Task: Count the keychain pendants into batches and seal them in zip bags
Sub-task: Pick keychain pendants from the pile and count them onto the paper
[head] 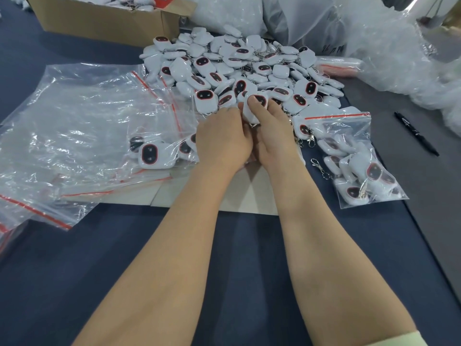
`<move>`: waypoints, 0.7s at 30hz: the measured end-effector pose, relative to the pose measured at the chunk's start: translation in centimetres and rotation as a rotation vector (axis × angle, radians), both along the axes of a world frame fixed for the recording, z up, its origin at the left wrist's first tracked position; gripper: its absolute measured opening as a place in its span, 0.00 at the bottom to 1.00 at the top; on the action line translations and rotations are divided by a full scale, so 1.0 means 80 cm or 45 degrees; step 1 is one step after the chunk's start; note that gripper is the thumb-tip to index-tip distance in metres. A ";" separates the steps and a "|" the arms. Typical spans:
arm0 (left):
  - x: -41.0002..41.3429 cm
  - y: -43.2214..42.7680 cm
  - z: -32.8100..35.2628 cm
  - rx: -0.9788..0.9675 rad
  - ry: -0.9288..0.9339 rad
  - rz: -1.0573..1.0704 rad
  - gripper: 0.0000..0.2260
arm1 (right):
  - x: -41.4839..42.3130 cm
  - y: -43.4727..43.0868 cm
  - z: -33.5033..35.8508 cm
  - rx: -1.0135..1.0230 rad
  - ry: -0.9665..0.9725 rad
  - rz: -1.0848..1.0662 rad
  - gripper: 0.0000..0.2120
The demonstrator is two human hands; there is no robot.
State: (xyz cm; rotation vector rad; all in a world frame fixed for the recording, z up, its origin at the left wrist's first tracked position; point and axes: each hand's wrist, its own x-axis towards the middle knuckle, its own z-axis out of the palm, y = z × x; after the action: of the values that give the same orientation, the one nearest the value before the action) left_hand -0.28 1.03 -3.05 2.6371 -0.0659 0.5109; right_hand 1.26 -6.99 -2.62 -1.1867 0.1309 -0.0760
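A large heap of white keychain pendants (239,63) with dark red-rimmed faces lies on the dark blue table. My left hand (222,141) and my right hand (272,136) rest side by side at the heap's near edge, both closed around a small stack of pendants (254,103) held between them. A filled zip bag (354,161) with a red strip lies to the right of my hands. Left of my hands, a partly filled zip bag (154,151) holds a few pendants. A stack of empty zip bags (82,136) spreads to the left.
A cardboard box (104,21) with more pendants stands at the back left. Crumpled clear plastic wrap (389,46) piles up at the back right. A black pen (415,133) lies on the right. White paper (219,193) lies under my forearms. A loose metal clasp (318,164) lies beside the filled bag.
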 end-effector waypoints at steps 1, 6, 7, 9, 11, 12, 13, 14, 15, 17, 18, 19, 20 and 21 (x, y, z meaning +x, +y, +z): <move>0.000 0.000 0.000 0.000 -0.001 -0.004 0.10 | 0.000 0.000 -0.001 -0.023 -0.010 0.002 0.05; 0.002 0.001 0.001 0.012 0.011 0.000 0.10 | -0.002 0.001 -0.003 -0.063 -0.055 0.023 0.05; 0.002 0.001 0.001 0.015 0.015 0.004 0.11 | -0.002 0.001 -0.003 -0.053 -0.059 0.019 0.05; 0.002 0.001 0.001 0.007 0.016 0.000 0.10 | 0.001 0.001 -0.003 -0.034 -0.049 -0.003 0.03; 0.000 0.000 0.001 -0.010 0.010 -0.010 0.09 | 0.003 0.001 -0.003 0.011 0.004 -0.034 0.08; -0.001 0.000 0.001 -0.016 0.006 -0.014 0.08 | 0.003 0.001 -0.002 0.054 0.035 -0.048 0.11; -0.001 0.000 0.001 -0.020 0.002 -0.018 0.08 | 0.003 0.001 -0.002 0.100 0.060 -0.059 0.12; -0.002 0.000 0.001 -0.021 -0.001 -0.020 0.08 | 0.002 0.000 -0.001 0.130 0.072 -0.064 0.12; -0.003 0.000 0.002 -0.021 -0.001 -0.022 0.07 | 0.002 -0.001 0.000 0.141 0.073 -0.059 0.11; -0.004 0.000 0.003 -0.021 -0.001 -0.025 0.06 | 0.002 -0.002 0.000 0.140 0.055 -0.037 0.10; -0.004 -0.001 0.003 -0.022 0.000 -0.028 0.05 | 0.001 -0.002 0.000 0.143 0.045 -0.035 0.10; -0.005 -0.001 0.004 -0.022 0.001 -0.029 0.04 | 0.001 -0.003 0.000 0.161 0.041 -0.037 0.10; -0.005 -0.001 0.004 -0.013 0.002 -0.027 0.05 | 0.002 -0.003 0.001 0.185 0.042 -0.042 0.09; -0.005 -0.002 0.004 0.005 0.004 -0.022 0.06 | 0.003 -0.004 0.001 0.201 0.048 -0.045 0.09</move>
State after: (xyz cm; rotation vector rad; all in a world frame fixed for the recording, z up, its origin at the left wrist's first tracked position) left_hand -0.67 0.86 -2.71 2.6385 -0.0890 0.5016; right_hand 1.49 -7.28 -2.52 -1.0283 0.1881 -0.0732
